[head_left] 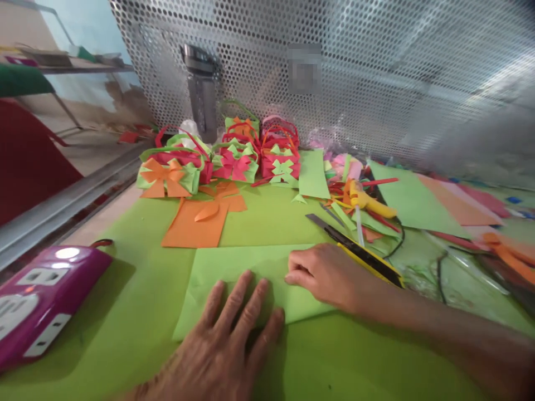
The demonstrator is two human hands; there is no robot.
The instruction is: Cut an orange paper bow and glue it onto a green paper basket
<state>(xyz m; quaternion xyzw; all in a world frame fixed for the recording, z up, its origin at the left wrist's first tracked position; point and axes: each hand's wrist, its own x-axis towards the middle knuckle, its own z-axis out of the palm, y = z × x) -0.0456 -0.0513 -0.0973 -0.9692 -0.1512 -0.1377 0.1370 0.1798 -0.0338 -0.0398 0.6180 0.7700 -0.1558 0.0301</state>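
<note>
A light green sheet of paper [234, 262] lies on the green tabletop in front of me. My left hand [234, 328] rests flat on its lower part, fingers spread. Curled into a loose fist, my right hand [317, 273] presses on the right part of the same sheet; whether anything is inside its fingers is hidden. Just beyond the right hand lies a yellow and black utility knife [363, 256], its blade out and pointing to the upper left. Orange paper pieces [194, 228] lie past the sheet's far edge.
Several small paper baskets [282, 164] with bows stand at the back. A yellow glue gun [371, 203] lies among scraps on the right. A purple power strip [54, 295] sits at left. Behind are a grey bottle [201, 100] and a perforated metal panel [259, 50].
</note>
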